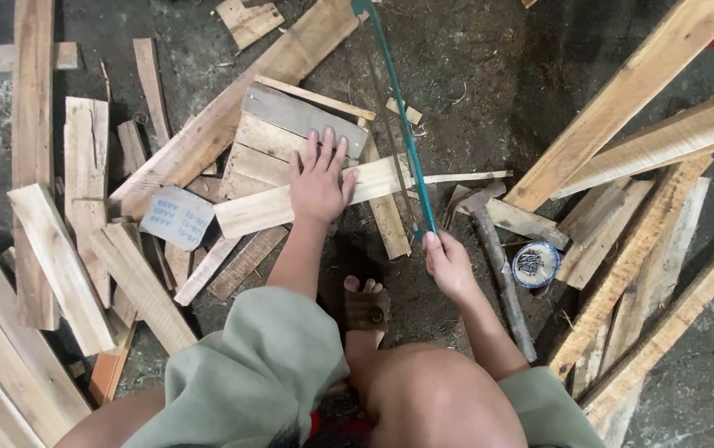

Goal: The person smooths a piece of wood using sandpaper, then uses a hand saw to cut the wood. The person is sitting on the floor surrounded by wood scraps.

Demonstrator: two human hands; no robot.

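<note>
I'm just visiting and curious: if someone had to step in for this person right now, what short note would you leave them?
Left hand: flat on the pale plank, pinning it on the stack of boards.
Right hand: gripping the green-framed saw, whose blade crosses the plank near its right end.
Nearby: a hammer and a small round tin of nails on the floor, right of the saw; a foot beneath the plank.
Done: saw is set at the cut line; how deep the cut goes cannot be seen.
Left: the plank's end is not yet off.
</note>
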